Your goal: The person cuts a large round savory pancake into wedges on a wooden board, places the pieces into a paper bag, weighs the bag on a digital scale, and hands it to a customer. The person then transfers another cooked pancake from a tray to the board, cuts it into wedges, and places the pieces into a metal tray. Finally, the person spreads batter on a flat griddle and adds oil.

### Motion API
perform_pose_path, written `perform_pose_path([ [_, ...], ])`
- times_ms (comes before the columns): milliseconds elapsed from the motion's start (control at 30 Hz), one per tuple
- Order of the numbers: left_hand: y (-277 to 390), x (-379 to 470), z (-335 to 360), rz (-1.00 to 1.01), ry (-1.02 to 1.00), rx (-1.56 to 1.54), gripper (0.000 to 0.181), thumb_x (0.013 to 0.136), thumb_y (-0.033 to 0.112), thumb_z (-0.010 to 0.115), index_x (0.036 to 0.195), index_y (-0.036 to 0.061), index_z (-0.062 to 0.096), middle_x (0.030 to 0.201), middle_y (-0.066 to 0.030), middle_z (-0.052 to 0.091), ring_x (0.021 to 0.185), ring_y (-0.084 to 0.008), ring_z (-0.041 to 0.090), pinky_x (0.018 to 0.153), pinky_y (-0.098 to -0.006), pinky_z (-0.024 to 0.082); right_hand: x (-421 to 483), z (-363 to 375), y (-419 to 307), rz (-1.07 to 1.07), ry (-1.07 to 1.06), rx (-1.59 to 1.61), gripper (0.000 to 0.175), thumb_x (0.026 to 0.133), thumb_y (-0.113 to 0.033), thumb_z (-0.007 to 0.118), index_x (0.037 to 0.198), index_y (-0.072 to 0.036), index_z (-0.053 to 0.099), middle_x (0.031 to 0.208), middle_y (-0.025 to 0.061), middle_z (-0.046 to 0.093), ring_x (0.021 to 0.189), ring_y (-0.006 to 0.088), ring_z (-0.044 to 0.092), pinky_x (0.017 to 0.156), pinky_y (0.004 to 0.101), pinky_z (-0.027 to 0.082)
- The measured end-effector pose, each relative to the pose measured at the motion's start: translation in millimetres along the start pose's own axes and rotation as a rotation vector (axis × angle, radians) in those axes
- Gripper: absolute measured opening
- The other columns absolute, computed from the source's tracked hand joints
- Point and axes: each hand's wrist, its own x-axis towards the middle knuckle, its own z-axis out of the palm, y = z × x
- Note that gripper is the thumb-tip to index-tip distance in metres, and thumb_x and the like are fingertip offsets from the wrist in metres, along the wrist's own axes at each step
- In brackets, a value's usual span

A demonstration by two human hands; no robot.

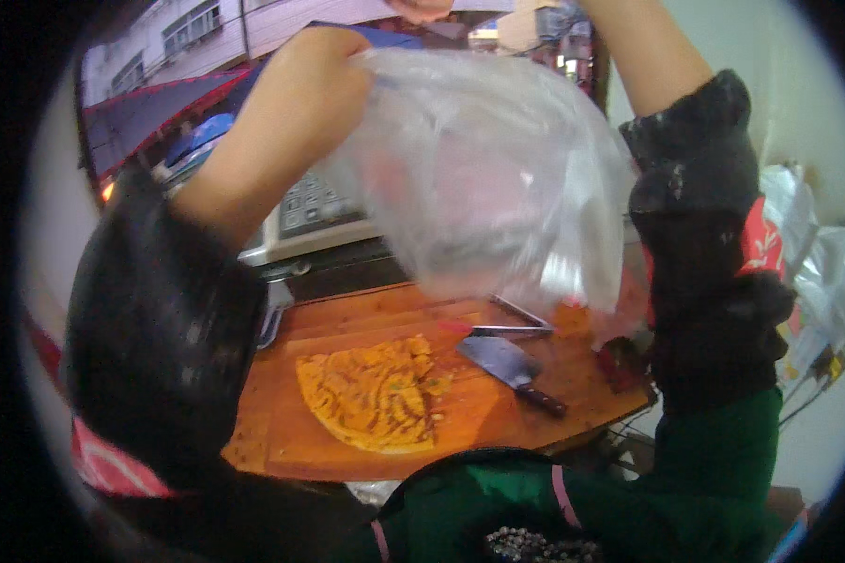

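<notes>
My left hand (334,77) is raised at the upper middle, its fingers closed on the edge of a clear plastic bag (493,162). The bag hangs spread out above the board, blurred. Pinkish shapes show in it or through it; I cannot tell which. My right forearm reaches past the top edge, so the right hand is out of view. Below lies a cut piece of flatbread (366,394) with an orange-brown topping, on a wooden cutting board (289,450). To its right rests a cleaver (500,359) with a dark handle.
Metal tongs (514,329) with a red tip lie behind the cleaver. A weighing scale (317,239) with a keypad stands beyond the board, partly covered by the bag. Plastic bags (827,260) hang at the right wall. Part of a hand (421,8), owner unclear, shows at the top.
</notes>
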Motion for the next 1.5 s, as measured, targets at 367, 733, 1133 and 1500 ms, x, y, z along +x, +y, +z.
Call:
perform_pose_path([
  [367,-3.6,81.5,139.1,0.973,-0.18,-0.162,0.012,0.082,0.011,0.051,0.08,0.0042,0.061,0.068,-0.004,0.057,0.054,-0.015,0.052,0.047,-0.0261,0.041,-126.7,-125.0,50.9,0.213,0.152,0.072,0.033,0.091,-0.029,0.041,0.097,0.002,0.051,0.075,0.0179,0.059,0.066,0.0289,0.064,0.06,0.0407,0.054],
  [733,-19.1,88.8,136.0,-0.402,-0.616,-0.421,0.016,0.076,0.014,0.064,0.08,0.0004,0.058,0.066,-0.0066,0.051,0.051,-0.0178,0.053,0.044,-0.0339,0.049,-196.3,-119.0,80.0,0.4,0.155,-0.198,0.043,0.09,-0.034,0.046,0.098,0.008,0.051,0.074,0.0157,0.059,0.067,0.0274,0.063,0.06,0.0369,0.053],
  [1133,15.3,128.5,66.2,-0.203,-0.118,-0.646,0.017,0.078,0.006,0.053,0.089,-0.0038,0.06,0.074,-0.0101,0.053,0.064,-0.0198,0.052,0.057,-0.0349,0.046,-154.7,-69.2,70.6,-0.002,-0.261,-1.095,0.032,0.085,-0.024,0.048,0.073,0.003,0.059,0.062,0.0248,0.054,0.06,0.0365,0.057,0.055,0.0404,0.045],
  [1500,-19.2,83.8,39.7,-0.089,-0.145,-0.806,0.039,0.075,0.023,0.062,0.104,-0.0022,0.055,0.095,-0.0164,0.053,0.095,-0.0257,0.05,0.078,-0.0476,0.044,-73.3,-79.7,58.8,0.316,-0.272,-1.312,0.036,0.082,-0.03,0.059,0.067,0.003,0.056,0.052,0.0048,0.047,0.049,0.0149,0.044,0.047,0.0342,0.035],
])
